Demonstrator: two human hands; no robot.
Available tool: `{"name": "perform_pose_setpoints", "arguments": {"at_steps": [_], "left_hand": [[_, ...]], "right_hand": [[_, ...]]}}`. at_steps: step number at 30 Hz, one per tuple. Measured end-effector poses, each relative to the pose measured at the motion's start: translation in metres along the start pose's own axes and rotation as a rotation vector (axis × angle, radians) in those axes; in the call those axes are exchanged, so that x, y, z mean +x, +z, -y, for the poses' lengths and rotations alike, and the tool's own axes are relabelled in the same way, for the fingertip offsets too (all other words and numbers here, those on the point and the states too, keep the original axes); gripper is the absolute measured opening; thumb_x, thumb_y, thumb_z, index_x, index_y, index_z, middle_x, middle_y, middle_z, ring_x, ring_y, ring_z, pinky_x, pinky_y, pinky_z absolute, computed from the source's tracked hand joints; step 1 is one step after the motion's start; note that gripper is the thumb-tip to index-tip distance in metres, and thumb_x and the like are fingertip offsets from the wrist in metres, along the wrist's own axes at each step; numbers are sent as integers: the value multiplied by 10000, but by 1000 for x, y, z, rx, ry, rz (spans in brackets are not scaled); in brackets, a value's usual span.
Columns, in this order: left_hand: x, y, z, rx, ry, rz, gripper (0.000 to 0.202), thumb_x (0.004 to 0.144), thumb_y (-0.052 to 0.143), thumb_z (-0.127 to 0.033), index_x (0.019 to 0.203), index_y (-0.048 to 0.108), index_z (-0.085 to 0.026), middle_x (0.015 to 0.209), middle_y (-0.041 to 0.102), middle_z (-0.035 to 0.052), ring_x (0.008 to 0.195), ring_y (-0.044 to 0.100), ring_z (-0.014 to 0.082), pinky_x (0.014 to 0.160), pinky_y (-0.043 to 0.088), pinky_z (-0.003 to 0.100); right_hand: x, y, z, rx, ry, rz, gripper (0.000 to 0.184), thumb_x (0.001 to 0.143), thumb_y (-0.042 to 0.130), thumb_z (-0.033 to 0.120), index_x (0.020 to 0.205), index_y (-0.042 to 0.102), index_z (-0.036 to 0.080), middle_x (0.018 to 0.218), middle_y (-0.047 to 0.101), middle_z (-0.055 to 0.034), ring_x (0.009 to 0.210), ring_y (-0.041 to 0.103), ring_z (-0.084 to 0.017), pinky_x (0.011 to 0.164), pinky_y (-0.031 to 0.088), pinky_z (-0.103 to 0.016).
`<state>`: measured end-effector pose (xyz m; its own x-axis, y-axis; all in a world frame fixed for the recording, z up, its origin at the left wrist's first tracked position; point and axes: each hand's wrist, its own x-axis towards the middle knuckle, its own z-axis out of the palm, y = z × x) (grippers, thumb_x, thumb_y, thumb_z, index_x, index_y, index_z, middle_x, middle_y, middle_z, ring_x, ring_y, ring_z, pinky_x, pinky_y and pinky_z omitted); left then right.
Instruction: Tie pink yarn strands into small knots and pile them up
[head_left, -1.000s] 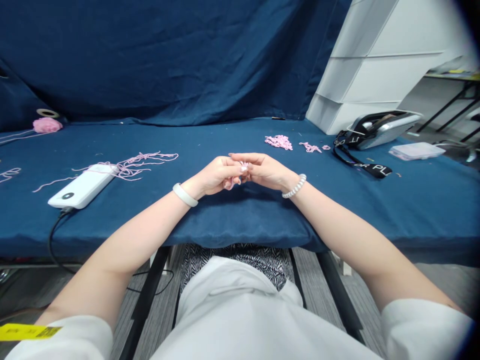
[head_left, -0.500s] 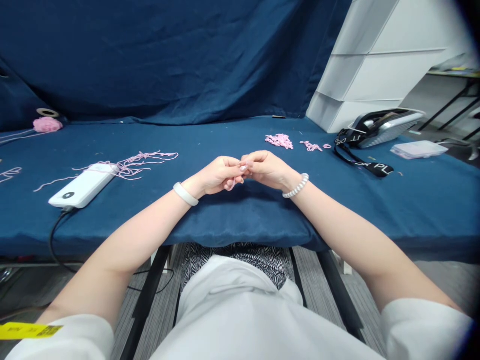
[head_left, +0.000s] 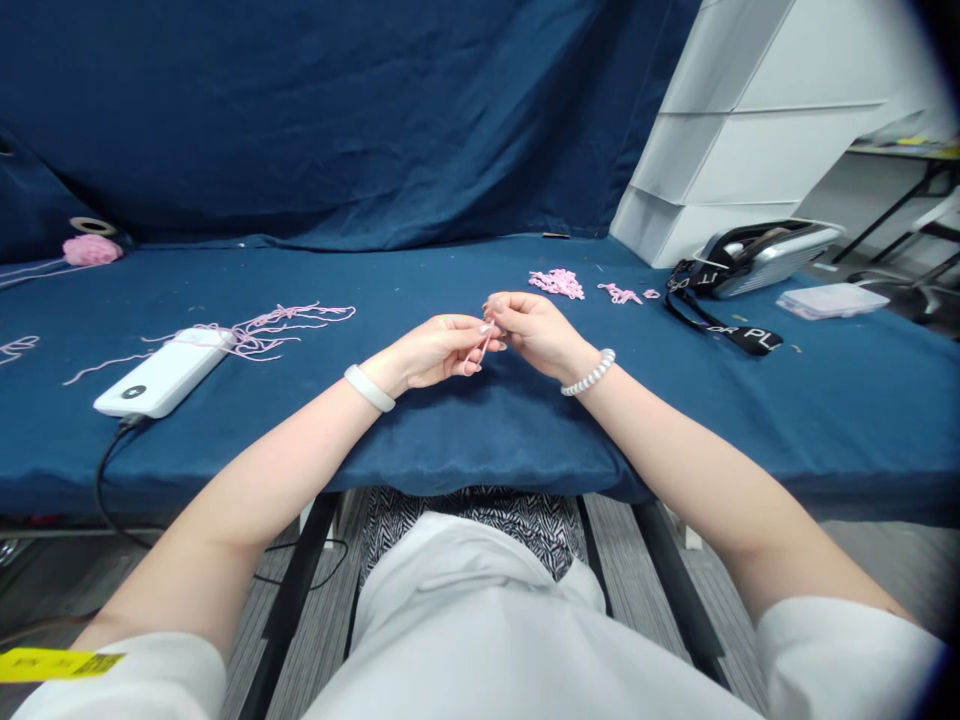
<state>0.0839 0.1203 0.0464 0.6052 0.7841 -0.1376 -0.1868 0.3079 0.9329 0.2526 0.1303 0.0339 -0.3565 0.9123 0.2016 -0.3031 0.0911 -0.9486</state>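
Observation:
Over the middle of the blue-covered table, my left hand and my right hand meet fingertip to fingertip. Both pinch a short piece of pink yarn that runs between them. My left wrist wears a pale bangle, my right wrist a white bead bracelet. Most of the yarn piece is hidden by my fingers.
A tangle of loose pink yarn strands lies to the left beside a white power bank with a black cable. Small pink yarn pieces sit behind my hands. A pink yarn ball, a black strap, a grey device and a clear box lie farther out.
My right hand has curled tighter and lifted slightly away from me. A short length of pink yarn now shows stretched between the two hands.

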Motion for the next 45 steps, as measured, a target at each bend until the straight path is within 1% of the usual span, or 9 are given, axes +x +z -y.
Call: {"name": "perform_pose_setpoints", "arguments": {"at_steps": [7,9,13,21,24,28,32,36,45], "left_hand": [[-1,-5,-3,-69,-128,68,74,893,592,-86,849,649,-67,691,662,49,465,571,46,448,495,133],[-1,-7,-1,-58,-134,107,26,859,645,-91,842,640,-72,680,658,42,463,569,48,439,494,135],[0,-9,3,-47,-78,147,205,736,795,-157,791,610,-88,697,654,28,471,549,42,426,488,137],[5,-6,6,-49,87,-49,183,738,791,-164,795,631,-96,661,587,-10,548,568,64,462,510,156],[6,-4,6,-68,121,-115,93,810,718,-133,792,633,-98,666,600,-1,553,574,54,478,499,137],[9,-6,5,-86,180,-174,86,859,658,-123,785,620,-105,590,559,-27,461,520,30,484,491,129],[10,-9,5,-111,233,-178,91,834,688,-129,784,617,-104,597,571,-30,459,536,30,477,477,122],[11,-7,6,-128,259,-156,123,799,726,-146,763,619,-97,557,545,-42,441,518,31,460,461,128],[11,-10,8,-61,243,-196,228,722,798,-235,798,610,-130,681,607,-34,604,608,66,599,532,192]], "right_hand": [[-3,2,2,-15,-54,106,423,598,861,470,672,612,135,713,565,10,622,520,-65,602,458,-206],[-3,2,1,-35,-75,135,412,628,844,476,652,606,140,695,558,13,609,509,-64,593,449,-205],[-3,2,-1,-92,-111,132,405,657,821,492,675,608,147,720,589,5,633,529,-77,620,470,-218],[4,-1,-7,-189,-57,-147,516,662,754,614,843,548,176,780,601,14,679,566,-73,616,451,-195],[4,0,-10,-241,-64,-152,523,699,698,655,815,517,178,739,571,22,633,528,-67,609,439,-205],[-1,5,-9,-388,-192,-154,532,711,662,684,744,520,172,687,533,29,626,488,-80,634,429,-236],[-6,12,-7,-528,-184,15,440,790,649,579,790,615,140,753,623,-18,683,514,-106,685,423,-268],[-7,16,-11,-450,-156,90,364,784,678,483,836,662,124,800,665,-39,741,565,-125,723,437,-276],[-7,13,-2,-447,-94,-17,409,701,750,521,719,642,127,659,585,2,610,468,-86,615,378,-250]]}}
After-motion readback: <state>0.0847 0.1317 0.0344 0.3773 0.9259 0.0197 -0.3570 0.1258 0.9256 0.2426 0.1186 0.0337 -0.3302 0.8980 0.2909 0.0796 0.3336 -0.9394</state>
